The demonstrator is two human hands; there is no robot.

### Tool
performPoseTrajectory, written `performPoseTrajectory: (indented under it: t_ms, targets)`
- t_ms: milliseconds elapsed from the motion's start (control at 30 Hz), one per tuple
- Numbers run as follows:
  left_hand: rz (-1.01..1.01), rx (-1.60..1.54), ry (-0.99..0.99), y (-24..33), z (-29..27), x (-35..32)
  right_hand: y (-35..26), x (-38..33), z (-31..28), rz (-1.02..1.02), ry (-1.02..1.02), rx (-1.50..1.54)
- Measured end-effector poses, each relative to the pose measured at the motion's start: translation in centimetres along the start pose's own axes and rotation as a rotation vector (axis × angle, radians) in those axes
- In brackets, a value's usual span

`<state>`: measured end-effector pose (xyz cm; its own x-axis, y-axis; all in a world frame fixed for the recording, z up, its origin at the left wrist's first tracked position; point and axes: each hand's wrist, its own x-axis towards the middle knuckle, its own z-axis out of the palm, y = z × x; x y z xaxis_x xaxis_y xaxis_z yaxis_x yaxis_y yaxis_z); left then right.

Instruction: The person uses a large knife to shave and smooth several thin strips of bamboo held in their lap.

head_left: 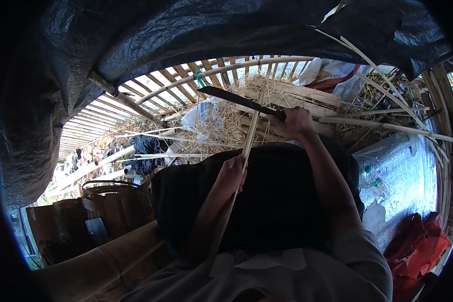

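Observation:
A long dark machete (236,99) is in my right hand (296,123), its fingers wrapped round the handle. The blade points up and to the left, away from me. My left hand (231,172) is closed round a narrow bamboo strip (250,137), which slants from my lap up to the machete. Its far end meets the blade not far from the handle; whether the edge has cut into it I cannot tell. Below my left hand the strip runs down along my forearm toward my shirt. Dark cloth (282,196) covers my lap beneath both hands.
Straw-like shavings (221,128) and split bamboo pieces (307,103) litter the ground ahead, before a slatted bamboo fence (176,83). A thick bamboo pole (110,254) lies at my left. Silvery sheeting (402,166) and a red plastic bag (418,246) are at my right. Dark tarpaulin (226,30) hangs overhead.

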<state>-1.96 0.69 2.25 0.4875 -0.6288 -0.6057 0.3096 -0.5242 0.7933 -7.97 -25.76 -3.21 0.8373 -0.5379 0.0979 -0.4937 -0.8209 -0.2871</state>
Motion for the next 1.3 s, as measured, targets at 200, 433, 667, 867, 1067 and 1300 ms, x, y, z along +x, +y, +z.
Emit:
performPoseTrajectory:
  t_ms: [200,433,667,867,1067,1300]
  targets:
    - [0.012,-0.014,0.012,-0.1,-0.8,-0.3,-2.7,-1.1,-1.4,-0.340,-0.159,0.077]
    - [-0.007,0.021,-0.011,0.2,0.1,0.1,-0.3,0.8,0.7,0.176,0.047,0.016]
    - [-0.008,-0.044,0.005,-0.4,-0.9,0.3,-3.3,-1.4,-1.4,-0.314,-0.053,0.026]
    - [0.015,-0.044,-0.046,-0.5,-1.3,-0.3,-0.7,2.2,-0.8,0.377,-0.251,0.146]
    - [0.001,-0.250,-0.079,0.3,-1.8,0.1,3.8,1.2,2.0,0.562,-0.110,0.070]
    - [0.039,-0.129,0.044,-0.8,-2.3,1.2,-2.1,0.5,-0.4,0.710,-0.365,0.817]
